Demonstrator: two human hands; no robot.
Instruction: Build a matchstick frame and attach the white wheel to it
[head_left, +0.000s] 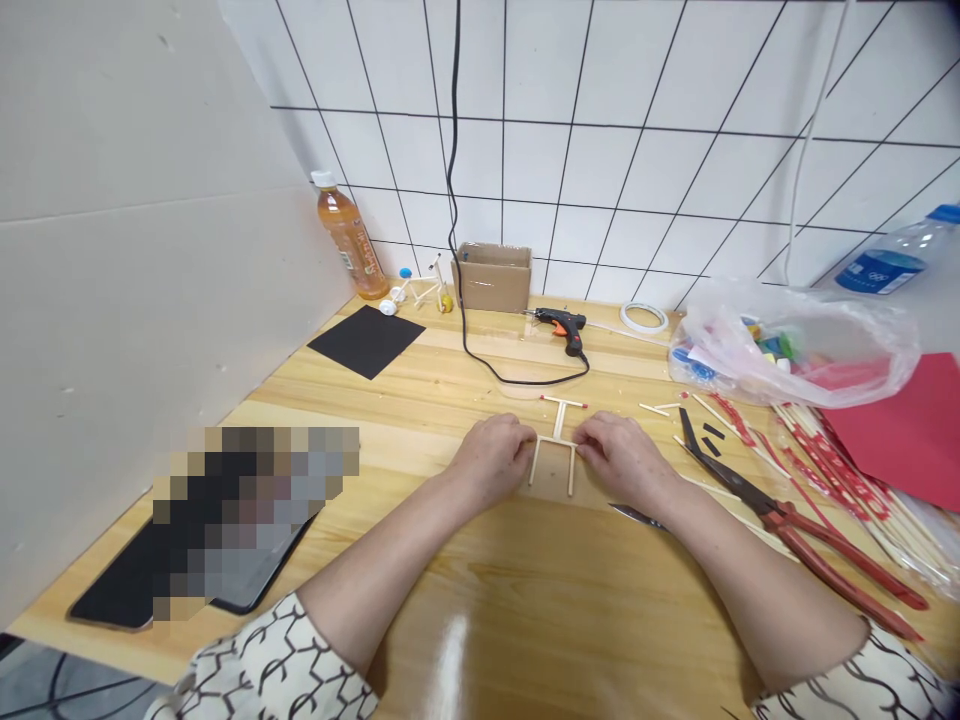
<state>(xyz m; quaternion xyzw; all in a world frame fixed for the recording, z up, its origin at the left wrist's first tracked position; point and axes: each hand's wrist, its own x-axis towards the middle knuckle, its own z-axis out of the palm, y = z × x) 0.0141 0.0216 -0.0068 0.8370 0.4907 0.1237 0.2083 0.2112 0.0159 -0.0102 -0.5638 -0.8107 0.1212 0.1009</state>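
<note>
A small frame of glued wooden matchsticks (556, 440) lies flat on the pine tabletop (517, 590), with red-tipped sticks across its far end. My left hand (491, 460) pinches the left end of its crossbar, and my right hand (619, 460) pinches the right end. Two legs of the frame run toward me between my wrists. To the right of my right hand lie red-handled pliers (795, 530), with a small metal blade (637, 515) close to my right wrist. A hot glue gun (559, 330) rests beyond the frame.
A black cable (457, 250) runs down the tiled wall to the glue gun. Along the back stand a cardboard box (491, 277), an orange drink bottle (349, 235) and a finished stick model (420, 288). Loose sticks, red paper (900, 430) and a plastic bag (787, 345) crowd the right.
</note>
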